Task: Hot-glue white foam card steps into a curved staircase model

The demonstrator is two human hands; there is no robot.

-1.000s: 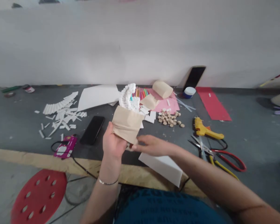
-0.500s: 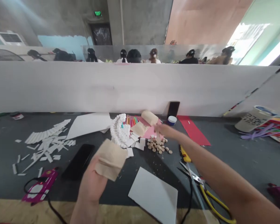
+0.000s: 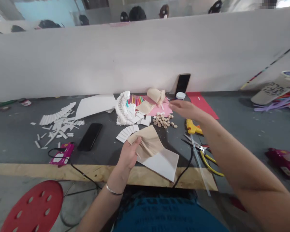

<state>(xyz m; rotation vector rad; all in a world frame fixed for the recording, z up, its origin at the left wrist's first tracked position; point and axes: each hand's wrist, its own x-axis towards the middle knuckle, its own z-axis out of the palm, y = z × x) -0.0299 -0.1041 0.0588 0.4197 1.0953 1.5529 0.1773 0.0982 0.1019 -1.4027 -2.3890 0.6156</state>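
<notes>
A creased tan sheet (image 3: pixel 149 140), thin like paper or cloth, is pinched between the thumb and fingers of my left hand (image 3: pixel 130 153). It overlaps a white board (image 3: pixel 164 164) at the table's front edge. My right hand (image 3: pixel 183 109) is stretched leftward over the pink paper (image 3: pixel 168 111), with nothing visible in its fingers. Close to those fingers lie a rolled tan piece (image 3: pixel 154 95) and a white-lidded jar (image 3: pixel 180 95). Several small wooden discs (image 3: pixel 162 120) are heaped just below. Left of them stands a white bumpy curved model (image 3: pixel 123 109).
White strips (image 3: pixel 60 127) are scattered at left, near a black phone (image 3: pixel 90 137) and a magenta device (image 3: pixel 62 154) with a cable. A yellow glue gun (image 3: pixel 192 126), scissors and yellow-handled pliers (image 3: pixel 209 162) lie by my right forearm. A white partition (image 3: pixel 111 61) borders the back.
The view has tipped downward. My left hand has carried the tan sheet right, over the white board, uncovering several white cards. My right hand has moved from above the discs toward the jar.
</notes>
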